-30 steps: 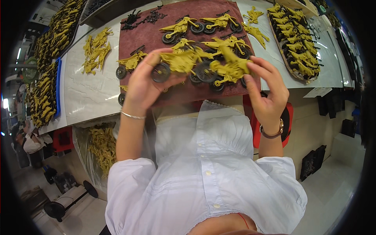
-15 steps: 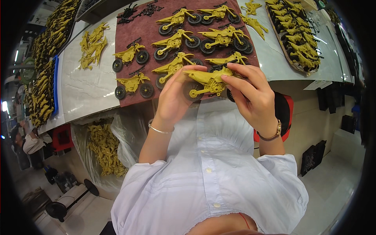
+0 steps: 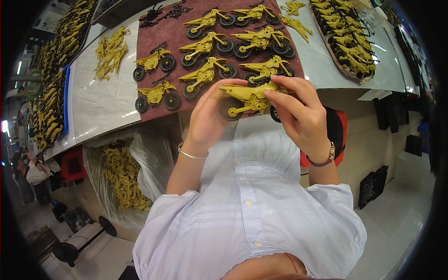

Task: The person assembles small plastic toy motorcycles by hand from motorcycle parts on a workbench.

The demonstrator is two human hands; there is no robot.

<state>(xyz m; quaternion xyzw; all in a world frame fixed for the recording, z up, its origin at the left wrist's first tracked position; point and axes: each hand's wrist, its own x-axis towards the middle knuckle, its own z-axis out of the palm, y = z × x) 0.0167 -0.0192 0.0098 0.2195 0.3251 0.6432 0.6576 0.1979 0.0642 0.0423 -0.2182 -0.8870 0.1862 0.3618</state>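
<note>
Between my two hands is a yellow toy motorcycle (image 3: 252,97) with black wheels, held just off the near edge of the dark red mat (image 3: 161,35). My left hand (image 3: 210,109) grips its tail and rear wheel side, the fingers partly hidden behind it. At the front end, my right hand (image 3: 301,105) pinches the body and handlebar area between thumb and fingers. Just beyond, several like toy motorcycles (image 3: 205,72) stand in rows on the mat. Two smaller-looking ones, one of them a yellow motorcycle (image 3: 157,94), are at the mat's left side.
Loose yellow parts (image 3: 111,53) lie left of the mat, black parts (image 3: 177,10) at its far edge. A tray of yellow pieces (image 3: 347,42) is at the right. Below the table hangs a plastic bag (image 3: 149,172) around yellow parts. Another person (image 3: 38,170) is at far left.
The view has shifted slightly, so the table and mat appear moved a little to the left and up. Both hands keep the same hold on the toy motorcycle.
</note>
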